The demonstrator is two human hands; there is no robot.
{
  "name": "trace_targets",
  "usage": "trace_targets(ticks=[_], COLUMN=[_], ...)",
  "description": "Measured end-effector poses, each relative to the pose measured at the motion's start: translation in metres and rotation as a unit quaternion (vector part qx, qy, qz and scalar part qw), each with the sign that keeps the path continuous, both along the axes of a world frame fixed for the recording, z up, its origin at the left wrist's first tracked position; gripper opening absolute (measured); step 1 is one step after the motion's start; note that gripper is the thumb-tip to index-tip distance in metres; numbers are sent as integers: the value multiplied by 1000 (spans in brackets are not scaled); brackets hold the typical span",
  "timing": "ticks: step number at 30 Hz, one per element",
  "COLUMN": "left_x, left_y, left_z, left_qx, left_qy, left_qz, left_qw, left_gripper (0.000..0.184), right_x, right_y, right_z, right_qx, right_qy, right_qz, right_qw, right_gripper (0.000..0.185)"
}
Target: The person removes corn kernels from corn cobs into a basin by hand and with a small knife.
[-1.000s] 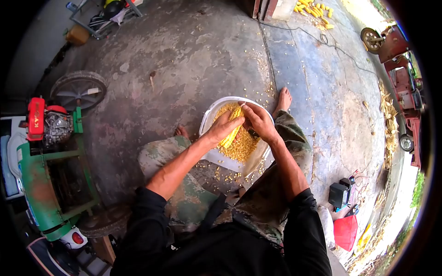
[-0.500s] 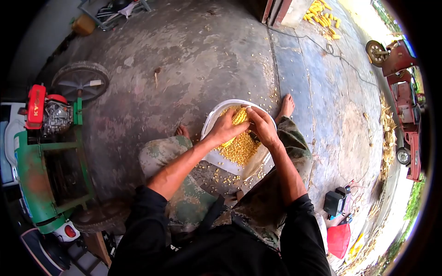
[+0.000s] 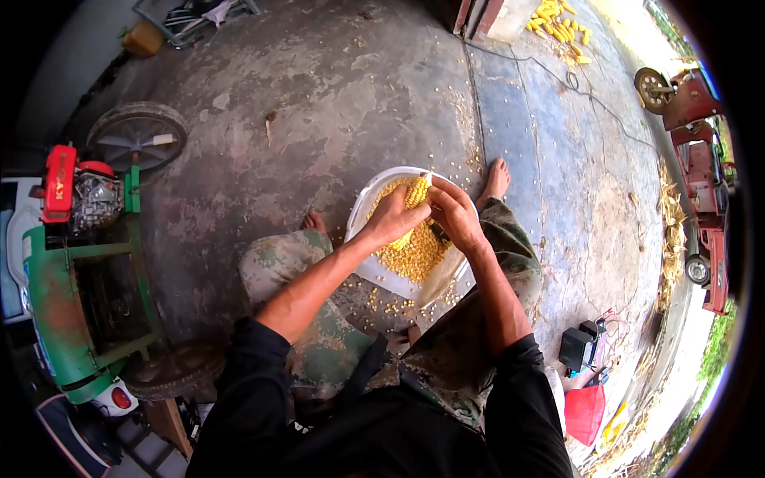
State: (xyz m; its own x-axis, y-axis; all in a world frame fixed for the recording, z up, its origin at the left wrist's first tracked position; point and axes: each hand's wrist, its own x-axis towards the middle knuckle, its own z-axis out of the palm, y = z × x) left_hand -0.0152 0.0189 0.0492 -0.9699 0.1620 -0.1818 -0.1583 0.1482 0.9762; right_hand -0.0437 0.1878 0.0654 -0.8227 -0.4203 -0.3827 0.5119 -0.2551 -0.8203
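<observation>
My left hand is wrapped round a yellow ear of corn, which stands tilted over a white tub between my legs. At the cob's upper end, my right hand has its fingers bent against its side, close to the pale tip. Loose corn kernels lie heaped in the tub beneath both hands. A dark object in the tub beside my right hand is mostly hidden, so its kind does not show.
Scattered kernels dot the concrete floor. To the left stands a green machine with a red engine and wheels. More corn ears lie at the upper right. A black cable crosses the floor; a red bag sits lower right.
The ear of corn has become slightly more upright, and its pale tip shows more. My right fingers have shifted a little along its upper end; my left hand still grips it.
</observation>
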Motion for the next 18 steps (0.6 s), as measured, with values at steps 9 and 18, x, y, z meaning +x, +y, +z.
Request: trace_targets(ticks=[9, 18], left_x=[-2, -4], left_y=[-1, 1], left_z=[6, 15], left_qx=[-96, 2], left_qy=[-14, -82], left_qz=[-1, -39], left_qw=[995, 996], left_gripper=[75, 65], right_x=[0, -1], right_y=[0, -3], right_z=[6, 0], right_qx=[18, 36], right_qy=[36, -30], right_qz=[36, -22], right_qw=[999, 999], right_gripper=[47, 42])
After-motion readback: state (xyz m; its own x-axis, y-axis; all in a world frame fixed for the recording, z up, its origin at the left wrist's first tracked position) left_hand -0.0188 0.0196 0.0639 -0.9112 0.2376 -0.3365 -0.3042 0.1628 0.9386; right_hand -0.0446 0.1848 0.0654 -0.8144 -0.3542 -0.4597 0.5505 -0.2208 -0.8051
